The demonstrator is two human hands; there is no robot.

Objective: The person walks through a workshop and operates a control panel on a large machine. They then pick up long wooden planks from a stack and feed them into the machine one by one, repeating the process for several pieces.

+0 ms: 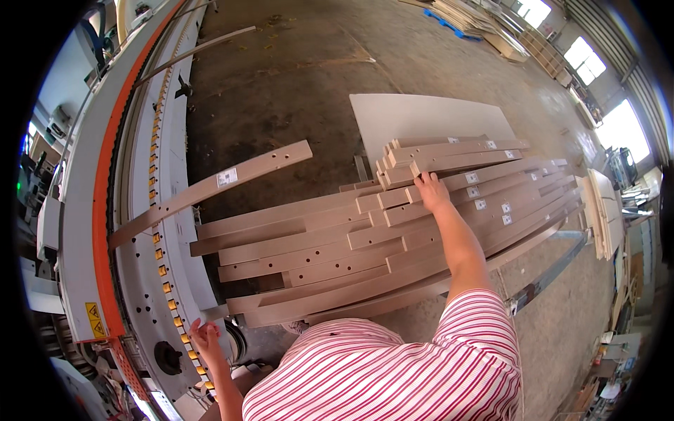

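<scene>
My right hand [432, 191] reaches onto a stack of long brown board strips [330, 242], its fingers bent around the end of one upper strip [467, 149]. Several of these strips have drilled holes and small white labels. My left hand [206, 339] is low on the left, beside the yellow rollers [167, 288] along the edge of a long machine. Its fingers are loosely bent and apart, with nothing seen in them. Another labelled brown strip [246, 168] lies at a slant, one end on the machine and the other sticking out past its roller edge.
The machine carries an orange band [105, 175] along its length. Behind the stack lies a large pale panel [428, 116]. A grey metal bar [551, 270] juts out near the stack's right end. Further right stand upright boards [604, 210]; more sheets [463, 17] are piled far off.
</scene>
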